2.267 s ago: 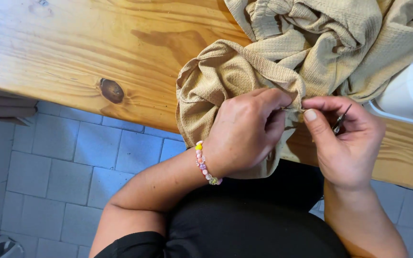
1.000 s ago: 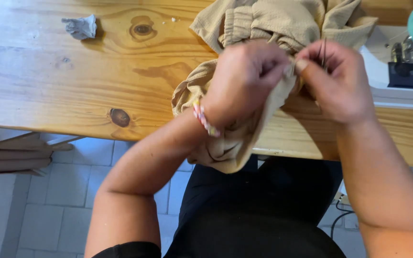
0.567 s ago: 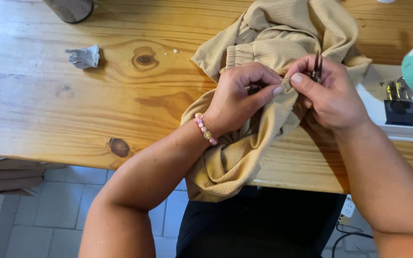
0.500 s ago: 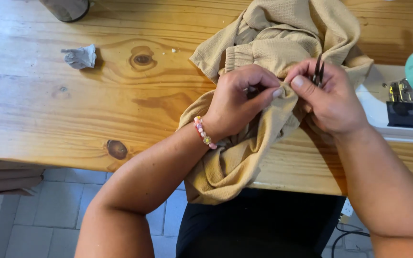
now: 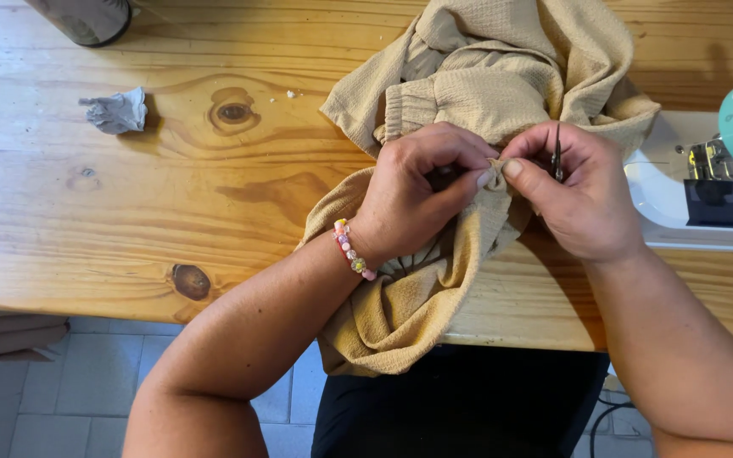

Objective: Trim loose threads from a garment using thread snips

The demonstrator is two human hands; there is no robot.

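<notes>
**Both hands pinched on one fold of tan cloth**

I see my left hand (image 5: 422, 191) closed tight, thumb and forefinger nipping a small fold of the tan garment (image 5: 485, 85) right where it meets my right thumb. My right hand (image 5: 583, 191) pinches the same fold from the other side, and it also grips a thin dark tool (image 5: 557, 153) between its fingers; the tool stands nearly upright, its tip pointing away from me. Whether it is a needle or small snips I cannot tell.

Both wrists are bent inward, knuckles up, forearms coming in from the bottom edge and meeting over the table's near edge. A beaded bracelet (image 5: 354, 250) sits on my left wrist.

The garment lies bunched on the wooden table (image 5: 129, 212), its long axis running from the far side toward me, its lower end hanging over the edge into my lap. A white sewing machine (image 5: 706, 191) stands just right of my right hand. A crumpled grey scrap (image 5: 116, 110) lies well to the left.
</notes>
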